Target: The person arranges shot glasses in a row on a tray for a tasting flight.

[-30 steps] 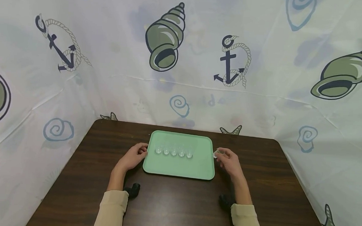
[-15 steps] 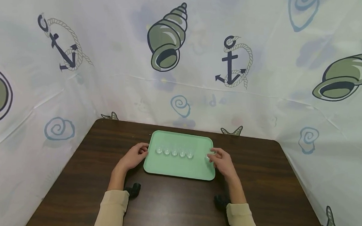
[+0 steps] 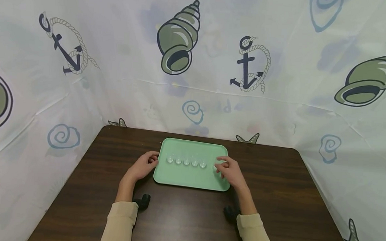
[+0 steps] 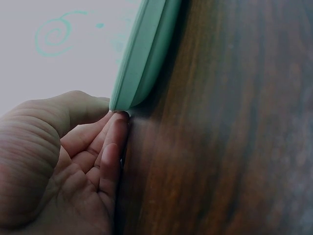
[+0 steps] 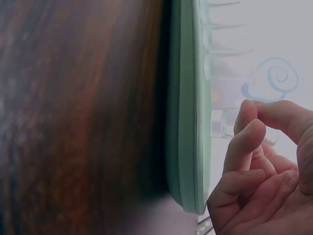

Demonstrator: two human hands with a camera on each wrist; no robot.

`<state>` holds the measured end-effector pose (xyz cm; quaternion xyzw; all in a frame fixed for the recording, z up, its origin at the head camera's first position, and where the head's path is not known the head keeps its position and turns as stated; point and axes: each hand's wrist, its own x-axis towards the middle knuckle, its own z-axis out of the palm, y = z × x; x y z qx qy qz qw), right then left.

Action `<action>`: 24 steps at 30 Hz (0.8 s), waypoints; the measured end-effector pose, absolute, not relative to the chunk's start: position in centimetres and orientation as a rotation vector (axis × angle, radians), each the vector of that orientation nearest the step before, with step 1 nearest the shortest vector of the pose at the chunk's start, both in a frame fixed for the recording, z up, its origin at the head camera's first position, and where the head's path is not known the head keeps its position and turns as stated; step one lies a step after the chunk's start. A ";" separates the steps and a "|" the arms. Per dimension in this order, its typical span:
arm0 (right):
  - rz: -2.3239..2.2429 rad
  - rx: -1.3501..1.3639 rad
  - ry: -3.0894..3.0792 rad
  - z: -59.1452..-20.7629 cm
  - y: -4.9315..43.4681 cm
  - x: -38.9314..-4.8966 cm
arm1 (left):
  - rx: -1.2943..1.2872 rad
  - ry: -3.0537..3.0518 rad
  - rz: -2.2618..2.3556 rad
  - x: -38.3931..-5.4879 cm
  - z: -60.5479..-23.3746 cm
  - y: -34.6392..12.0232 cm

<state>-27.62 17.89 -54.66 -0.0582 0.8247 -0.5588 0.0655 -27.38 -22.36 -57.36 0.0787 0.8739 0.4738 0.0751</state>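
Observation:
A green tray lies on the dark wooden table, bearing a row of several small clear glasses. At its left edge my left hand holds the rim; in the left wrist view the thumb meets the tray from above while the other fingers curl at its underside. My right hand is over the tray's right part and pinches another small clear glass between thumb and fingers. That glass stands upright, its base at or just above the tray surface, and the fingers hide much of it.
The brown table extends around the tray on all sides. A white curtain printed with shells and anchors hangs behind the table and at both sides. A dark wrist-worn device sits on the left forearm.
My right hand has moved left with its glass, from outside the tray's right edge to over the tray. The left hand and the row of glasses keep their places.

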 end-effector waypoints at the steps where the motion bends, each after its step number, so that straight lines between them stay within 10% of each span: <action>1: -1.686 -0.177 2.486 -54.7 17.8 -27.6 | 0.235 2.622 1.422 -27.4 -57.4 -22.4; 24: -1.617 -0.198 2.506 -55.2 16.3 -28.0 | 0.207 2.634 1.405 -27.3 -57.1 -22.2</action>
